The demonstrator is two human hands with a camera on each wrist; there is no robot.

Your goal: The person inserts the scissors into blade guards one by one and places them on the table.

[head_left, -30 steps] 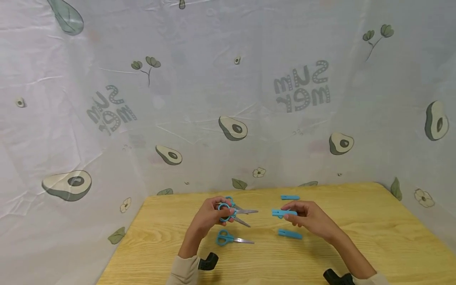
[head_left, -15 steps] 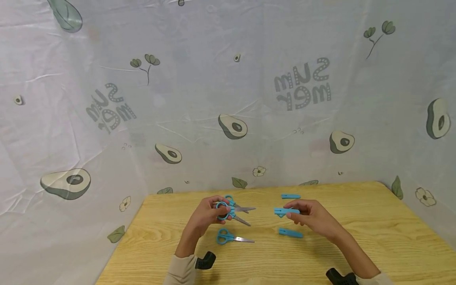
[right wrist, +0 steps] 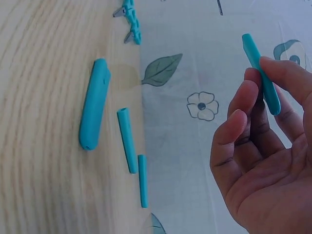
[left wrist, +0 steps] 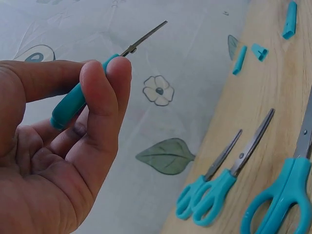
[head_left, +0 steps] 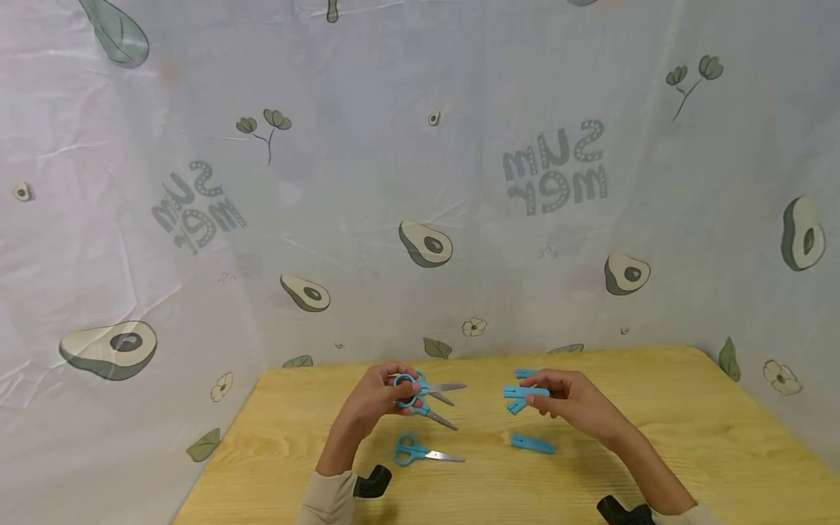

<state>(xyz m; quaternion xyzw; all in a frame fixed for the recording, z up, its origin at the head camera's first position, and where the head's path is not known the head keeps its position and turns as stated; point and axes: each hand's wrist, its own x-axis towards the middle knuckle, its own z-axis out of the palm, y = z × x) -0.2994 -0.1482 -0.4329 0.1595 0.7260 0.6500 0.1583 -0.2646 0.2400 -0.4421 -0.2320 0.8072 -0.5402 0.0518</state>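
Note:
My left hand (head_left: pixel 369 401) pinches a pair of scissors (left wrist: pixel 71 103) by the turquoise handle between thumb and fingers. Its metal blade points right in the head view, raised above the table. My right hand (head_left: pixel 569 398) pinches a slim turquoise scissors cover (right wrist: pixel 253 54) between thumb and fingertips, level with the held blade and apart from it. Three more scissors lie under and in front of the left hand; the nearest scissors (head_left: pixel 412 450) show whole. Below and around the right hand lie three more covers, among them a front cover (head_left: pixel 533 443) and a partly hidden back cover (head_left: pixel 524 373).
The things lie on a light wooden table (head_left: pixel 295 437). A pale curtain (head_left: pixel 367 160) printed with avocados and leaves hangs behind and at the sides. Black wrist mounts (head_left: pixel 372 482) sit on both forearms.
Both hands have risen slightly relative to the table, still holding the scissors and the cover. The head view has tilted a little. The things on the table have not moved.

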